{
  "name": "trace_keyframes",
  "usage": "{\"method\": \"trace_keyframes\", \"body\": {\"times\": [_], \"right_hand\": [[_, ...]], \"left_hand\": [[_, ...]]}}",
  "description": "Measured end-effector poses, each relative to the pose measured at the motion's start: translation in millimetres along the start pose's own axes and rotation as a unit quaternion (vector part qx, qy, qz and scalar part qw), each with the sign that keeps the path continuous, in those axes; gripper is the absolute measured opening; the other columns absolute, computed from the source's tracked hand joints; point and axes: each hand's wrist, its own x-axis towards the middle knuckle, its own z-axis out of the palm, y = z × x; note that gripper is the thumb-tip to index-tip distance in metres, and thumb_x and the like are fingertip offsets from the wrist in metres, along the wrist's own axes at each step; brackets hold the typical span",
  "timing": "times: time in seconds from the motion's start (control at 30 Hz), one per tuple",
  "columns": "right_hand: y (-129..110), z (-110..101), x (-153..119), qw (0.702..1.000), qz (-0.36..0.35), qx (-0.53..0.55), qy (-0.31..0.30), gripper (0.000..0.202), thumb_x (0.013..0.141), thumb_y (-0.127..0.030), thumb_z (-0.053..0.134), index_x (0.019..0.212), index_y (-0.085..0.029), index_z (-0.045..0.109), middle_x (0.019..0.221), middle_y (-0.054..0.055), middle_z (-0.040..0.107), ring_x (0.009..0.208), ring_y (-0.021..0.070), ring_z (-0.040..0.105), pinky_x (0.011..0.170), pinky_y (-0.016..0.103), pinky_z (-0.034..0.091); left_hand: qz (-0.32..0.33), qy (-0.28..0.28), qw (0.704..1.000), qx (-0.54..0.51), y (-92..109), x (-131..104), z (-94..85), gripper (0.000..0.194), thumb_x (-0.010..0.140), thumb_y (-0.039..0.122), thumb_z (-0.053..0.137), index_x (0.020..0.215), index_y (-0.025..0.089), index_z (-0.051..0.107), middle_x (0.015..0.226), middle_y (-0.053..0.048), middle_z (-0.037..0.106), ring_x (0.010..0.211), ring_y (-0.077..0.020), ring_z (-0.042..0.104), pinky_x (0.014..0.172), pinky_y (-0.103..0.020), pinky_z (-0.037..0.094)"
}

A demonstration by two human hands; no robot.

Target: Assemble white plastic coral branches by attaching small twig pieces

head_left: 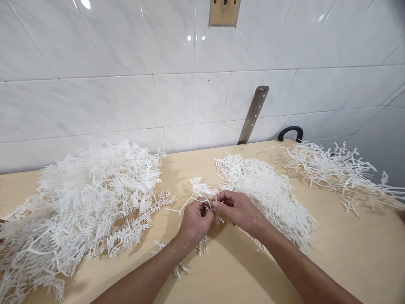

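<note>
My left hand (196,219) is closed in a pinch on a thin white branching plastic stem (181,207), whose bare curved end sticks out to the left. Touching it from the other side, my right hand (238,211) pinches the same stem or one of its small tufts; the fingertips hide which. A feathery white sprig (200,185) shows just beyond the fingers. Small loose white sprigs (182,270) lie on the table below my left wrist.
A large heap of feathery white sprigs (104,198) spreads over the left. Another pile (265,190) lies right of my hands, and barer branching stems (335,169) at far right. Behind the wooden table (253,274) are a metal strip (254,114), a black handle (291,130) and a tiled wall.
</note>
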Motion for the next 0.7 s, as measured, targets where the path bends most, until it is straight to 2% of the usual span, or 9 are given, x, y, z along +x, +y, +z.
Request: {"method": "trace_keyframes", "body": {"times": [0.2,0.43,0.7], "right_hand": [[-0.9,1.5,-0.5,1.000,0.013,-0.003,0.012,0.020,0.085,-0.039,0.062,0.087,-0.020,0.064,0.070,-0.001,0.060,0.051,0.0095,0.049,0.043,0.021,0.040],[-0.3,0.1,0.1,0.999,0.028,0.024,0.015,0.017,0.079,-0.032,0.064,0.090,-0.019,0.062,0.076,0.001,0.060,0.058,0.0119,0.051,0.041,0.021,0.045],[-2.5,-2.9,-1.9,0.999,0.027,0.025,0.004,0.009,0.078,-0.022,0.058,0.086,-0.019,0.060,0.066,-0.004,0.055,0.048,0.0074,0.047,0.044,0.021,0.043]], "left_hand": [[-0.002,0.003,1.000,0.007,-5.2,0.1,0.0,0.015,0.076,0.030,0.061,0.077,0.015,0.064,0.063,0.002,0.055,0.056,-0.0106,0.047,0.054,-0.022,0.036],[0.009,0.040,0.999,0.015,-4.3,-0.2,-1.5,0.019,0.075,0.035,0.067,0.078,0.016,0.064,0.062,0.003,0.054,0.054,-0.0101,0.045,0.050,-0.021,0.034],[0.010,-0.026,1.000,-0.014,3.8,-3.0,-4.1,0.028,0.081,0.042,0.064,0.071,0.016,0.060,0.055,0.004,0.046,0.049,-0.0088,0.039,0.049,-0.022,0.032]]}}
